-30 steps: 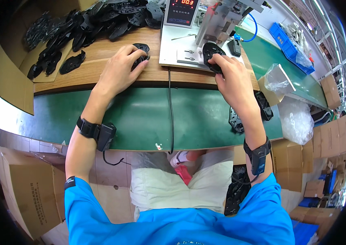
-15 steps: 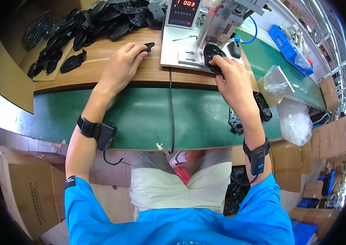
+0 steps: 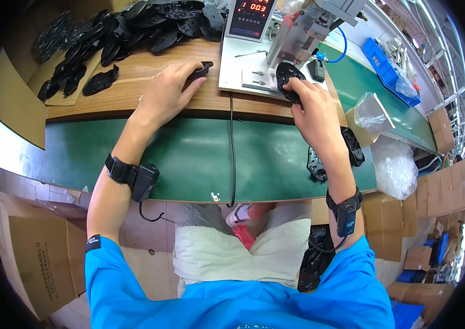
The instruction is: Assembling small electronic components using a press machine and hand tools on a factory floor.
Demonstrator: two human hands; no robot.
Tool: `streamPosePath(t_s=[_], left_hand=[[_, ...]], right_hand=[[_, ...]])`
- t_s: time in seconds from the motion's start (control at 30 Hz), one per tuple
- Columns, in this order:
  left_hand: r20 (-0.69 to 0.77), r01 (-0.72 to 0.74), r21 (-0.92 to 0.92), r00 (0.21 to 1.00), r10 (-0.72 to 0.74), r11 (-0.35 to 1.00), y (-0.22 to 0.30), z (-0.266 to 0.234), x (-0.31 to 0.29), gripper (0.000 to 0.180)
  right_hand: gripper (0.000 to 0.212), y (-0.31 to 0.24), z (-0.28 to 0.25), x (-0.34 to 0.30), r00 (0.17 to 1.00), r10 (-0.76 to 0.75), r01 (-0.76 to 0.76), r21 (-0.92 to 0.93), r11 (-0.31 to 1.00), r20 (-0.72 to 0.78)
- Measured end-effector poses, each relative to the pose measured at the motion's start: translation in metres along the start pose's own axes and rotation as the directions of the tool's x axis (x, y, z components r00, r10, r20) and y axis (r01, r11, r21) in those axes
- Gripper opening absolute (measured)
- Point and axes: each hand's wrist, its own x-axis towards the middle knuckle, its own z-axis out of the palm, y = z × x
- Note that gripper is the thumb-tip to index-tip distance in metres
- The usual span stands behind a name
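Observation:
My left hand is over the wooden board, fingers curled at a small curved black plastic shell, with the thumb lowered away from it. Part of that shell is hidden behind the fingers. On the white base plate of a benchtop press, my right hand grips an oval black plastic shell by its near edge. That shell sits under the metal press head. Beside it is a light fixture block with small metal pieces. A black block stands to the shell's right.
A heap of black shells fills the back left, near an open carton flap. A lit controller stands behind the plate. More black parts lie by my right forearm. One cable crosses the green table.
My left thumb has dropped away from the small shell, and the hand has shifted slightly. My right hand stays on its shell at the press. The whole view has shifted a little.

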Motion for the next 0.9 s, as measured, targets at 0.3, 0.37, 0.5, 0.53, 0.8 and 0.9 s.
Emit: streamPosePath(t_s=[0.3, 0.37, 0.5, 0.53, 0.8, 0.9], left_hand=[[0.011, -0.011, 0.053, 1.0, 0.011, 0.999, -0.0038, -0.0029, -0.0001, 0.035], [0.002, -0.019, 0.048, 1.0, 0.018, 0.999, -0.0032, -0.0019, -0.0007, 0.035], [0.013, -0.025, 0.053, 1.0, 0.025, 0.998, -0.0033, -0.0012, 0.0, 0.035], [0.013, -0.025, 0.054, 1.0, 0.024, 0.998, -0.0031, -0.0009, -0.0003, 0.035], [-0.001, -0.047, 0.041, 0.999, 0.047, 0.998, -0.0009, -0.003, -0.0008, 0.034], [0.014, -0.053, 0.048, 0.999, 0.052, 0.997, -0.0006, -0.0033, 0.0005, 0.033]], right_hand=[[0.035, -0.0008, -0.0003, 0.0013, 1.0, -0.013, 0.013, -0.006, 1.0, -0.009], [0.035, 0.0, -0.0001, 0.0005, 1.0, -0.012, 0.012, -0.006, 1.0, -0.003], [0.035, -0.0003, -0.0001, 0.0007, 1.0, -0.015, 0.015, -0.01, 1.0, -0.005], [0.035, -0.0004, -0.0003, 0.0003, 1.0, -0.016, 0.015, -0.009, 1.0, -0.005], [0.035, -0.0002, 0.0021, 0.0, 1.0, 0.014, -0.014, 0.006, 1.0, 0.012], [0.033, -0.002, -0.0004, 0.0011, 1.0, 0.005, -0.004, 0.009, 1.0, -0.012]])
